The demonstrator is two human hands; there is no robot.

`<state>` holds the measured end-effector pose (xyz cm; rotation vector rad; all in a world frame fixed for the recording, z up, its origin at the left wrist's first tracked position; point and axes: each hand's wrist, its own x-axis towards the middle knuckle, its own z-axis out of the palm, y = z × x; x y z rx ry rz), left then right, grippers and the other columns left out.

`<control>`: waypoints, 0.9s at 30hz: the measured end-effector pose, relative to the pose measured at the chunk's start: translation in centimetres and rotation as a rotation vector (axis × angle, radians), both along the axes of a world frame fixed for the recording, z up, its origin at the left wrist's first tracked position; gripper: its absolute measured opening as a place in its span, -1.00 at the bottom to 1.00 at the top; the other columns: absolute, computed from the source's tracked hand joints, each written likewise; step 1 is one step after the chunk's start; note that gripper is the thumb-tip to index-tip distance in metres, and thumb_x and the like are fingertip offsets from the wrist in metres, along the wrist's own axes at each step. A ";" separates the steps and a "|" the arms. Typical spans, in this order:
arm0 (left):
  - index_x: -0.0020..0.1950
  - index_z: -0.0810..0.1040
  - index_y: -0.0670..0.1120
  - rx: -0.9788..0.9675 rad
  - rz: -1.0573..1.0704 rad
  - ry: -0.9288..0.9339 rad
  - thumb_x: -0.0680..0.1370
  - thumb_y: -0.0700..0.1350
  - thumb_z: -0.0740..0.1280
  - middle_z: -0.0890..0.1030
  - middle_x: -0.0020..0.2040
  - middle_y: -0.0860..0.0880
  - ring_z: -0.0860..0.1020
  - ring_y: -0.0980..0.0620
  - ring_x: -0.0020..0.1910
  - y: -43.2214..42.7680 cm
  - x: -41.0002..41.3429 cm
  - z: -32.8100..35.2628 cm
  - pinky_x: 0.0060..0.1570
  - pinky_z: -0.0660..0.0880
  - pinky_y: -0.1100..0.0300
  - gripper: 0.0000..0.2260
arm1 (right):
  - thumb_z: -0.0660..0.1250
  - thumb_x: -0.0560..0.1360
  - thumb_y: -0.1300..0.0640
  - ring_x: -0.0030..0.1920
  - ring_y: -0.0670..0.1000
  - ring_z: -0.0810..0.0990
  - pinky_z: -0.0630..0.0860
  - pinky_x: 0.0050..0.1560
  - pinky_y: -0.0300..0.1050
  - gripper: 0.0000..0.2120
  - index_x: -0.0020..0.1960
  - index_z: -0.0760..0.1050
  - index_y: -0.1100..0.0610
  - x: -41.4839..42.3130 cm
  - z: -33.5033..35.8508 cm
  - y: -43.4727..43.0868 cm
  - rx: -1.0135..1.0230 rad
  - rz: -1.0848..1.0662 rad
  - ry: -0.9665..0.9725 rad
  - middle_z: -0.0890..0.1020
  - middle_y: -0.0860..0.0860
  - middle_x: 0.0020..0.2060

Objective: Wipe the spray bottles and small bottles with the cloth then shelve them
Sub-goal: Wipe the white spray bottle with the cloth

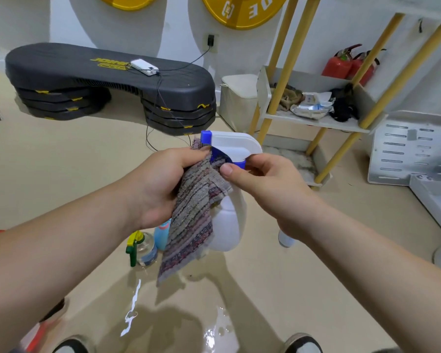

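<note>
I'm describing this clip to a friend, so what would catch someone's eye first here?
The white spray bottle with its blue trigger, mid-frame: the right hand grips its neck while the left hand holds a striped cloth against the trigger. Behind, at upper left, a black step platform sits on the floor, and a big yellow disc shows on the wall at the top.

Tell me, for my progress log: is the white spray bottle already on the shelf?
No, the right hand holds the white spray bottle in midair, cloth against it.
</note>
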<state>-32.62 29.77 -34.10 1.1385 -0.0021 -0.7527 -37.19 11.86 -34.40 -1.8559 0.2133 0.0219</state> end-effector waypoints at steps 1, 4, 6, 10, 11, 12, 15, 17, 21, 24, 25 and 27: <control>0.35 0.64 -0.17 0.021 0.004 -0.003 0.66 -0.09 0.24 0.65 0.19 -0.25 0.55 -0.18 0.14 0.0 -0.1 -0.1 0.21 0.47 -0.08 -0.67 | 0.59 0.45 -0.05 -0.19 -0.08 0.56 0.45 -0.12 -0.18 -0.71 -0.05 0.71 0.18 0.0 0.0 -0.2 0.018 -0.010 -0.010 0.72 0.21 -0.10; 0.36 0.62 -0.20 0.059 0.072 -0.068 0.70 -0.10 0.21 0.63 0.31 -0.29 0.60 -0.19 0.17 -0.2 0.1 -0.7 0.41 0.42 -0.17 -0.68 | 0.59 0.46 0.11 -0.32 -0.20 0.59 0.46 -0.28 -0.41 -0.83 -0.09 0.71 0.21 -0.2 0.1 -0.1 0.110 -0.071 -0.021 0.72 -0.02 -0.28; 0.33 0.62 -0.21 0.075 0.156 -0.108 0.72 -0.10 0.21 0.65 0.28 -0.30 0.65 -0.19 0.21 -0.3 0.5 -1.4 0.40 0.45 -0.14 -0.69 | 0.57 0.47 0.13 -0.38 -0.25 0.58 0.43 -0.34 -0.45 -0.84 -0.07 0.71 0.22 0.0 0.3 -0.3 0.153 -0.133 -0.019 0.70 -0.10 -0.33; 0.33 0.61 -0.15 0.095 0.264 -0.134 0.75 0.04 0.18 0.71 0.22 -0.18 0.69 -0.08 0.21 0.4 1.4 -2.3 0.27 0.56 -0.05 -0.64 | 0.58 0.46 0.03 -0.41 -0.17 0.45 0.39 -0.23 -0.30 -0.66 -0.10 0.65 0.33 0.2 0.7 -1.1 0.199 -0.263 0.003 0.56 -0.09 -0.38; 0.33 0.61 -0.11 0.133 0.226 -0.194 0.75 0.07 0.14 0.72 0.20 -0.13 0.69 -0.04 0.21 0.6 1.4 -2.4 0.24 0.56 -0.03 -0.63 | 0.59 0.46 0.01 -0.41 -0.16 0.43 0.38 -0.20 -0.26 -0.64 -0.11 0.64 0.33 0.2 0.7 -1.2 0.207 -0.289 0.016 0.53 -0.10 -0.39; 0.32 0.61 -0.06 0.187 0.171 -0.275 0.75 0.09 0.12 0.73 0.20 -0.07 0.68 -0.03 0.23 0.7 1.2 -2.5 0.24 0.55 -0.02 -0.63 | 0.59 0.46 0.00 -0.43 -0.17 0.42 0.39 -0.22 -0.26 -0.68 -0.13 0.64 0.28 0.1 0.7 -1.3 0.214 -0.306 0.031 0.52 -0.13 -0.43; 0.32 0.61 0.05 0.346 -0.017 -0.486 0.74 0.07 0.15 0.72 0.21 0.06 0.64 0.04 0.28 0.2 -0.8 -3.0 0.28 0.56 0.11 -0.70 | 0.58 0.47 0.00 -0.41 -0.15 0.47 0.44 -0.29 -0.28 -0.77 -0.17 0.66 0.15 0.1 0.3 -1.1 0.222 -0.315 0.054 0.56 -0.17 -0.45; 0.35 0.56 0.19 0.426 -0.135 -0.553 0.74 0.06 0.17 0.70 0.22 0.20 0.63 0.18 0.27 -0.5 -2.6 -3.9 0.18 0.56 0.25 -0.75 | 0.58 0.47 0.01 -0.38 -0.11 0.51 0.46 -0.26 -0.23 -0.77 -0.18 0.68 0.17 0.1 -0.1 -0.5 0.214 -0.297 0.058 0.63 -0.11 -0.40; 0.32 0.53 0.28 0.438 -0.030 -0.542 0.74 0.10 0.14 0.69 0.16 0.26 0.66 0.22 0.17 -1.5 -3.7 -4.7 0.13 0.58 0.15 -0.77 | 0.59 0.46 0.05 -0.40 -0.14 0.55 0.48 -0.34 -0.30 -0.69 -0.11 0.67 0.32 -0.2 -0.6 1.0 0.173 -0.260 0.056 0.68 -0.02 -0.32; 0.17 0.64 0.08 0.284 -0.013 -0.297 0.75 0.04 0.15 0.75 0.07 0.03 0.73 0.07 -0.05 -1.5 -2.8 -4.0 -0.10 0.61 0.19 -0.74 | 0.57 0.49 0.07 -0.48 -0.16 0.53 0.44 -0.42 -0.33 -0.70 -0.21 0.63 0.30 -0.3 -0.3 0.9 0.211 -0.194 0.042 0.64 -0.05 -0.39; 0.05 0.68 0.00 0.254 -0.037 -0.187 0.73 0.03 0.17 0.73 0.01 -0.06 0.71 -0.02 -0.15 -1.3 -2.7 -3.6 -0.19 0.60 0.18 -0.71 | 0.56 0.49 0.05 -0.45 -0.13 0.53 0.45 -0.39 -0.30 -0.66 -0.21 0.61 0.33 -0.4 -0.2 1.0 0.212 -0.156 0.042 0.63 -0.04 -0.38; -0.04 0.72 -0.07 0.256 -0.120 -0.046 0.67 0.03 0.23 0.69 -0.02 -0.19 0.65 -0.14 -0.16 -1.1 -2.5 -3.3 -0.16 0.54 0.10 -0.69 | 0.55 0.49 -0.02 -0.38 -0.08 0.53 0.46 -0.32 -0.25 -0.56 -0.09 0.60 0.41 -0.4 0.1 1.2 0.204 -0.111 0.046 0.63 0.01 -0.29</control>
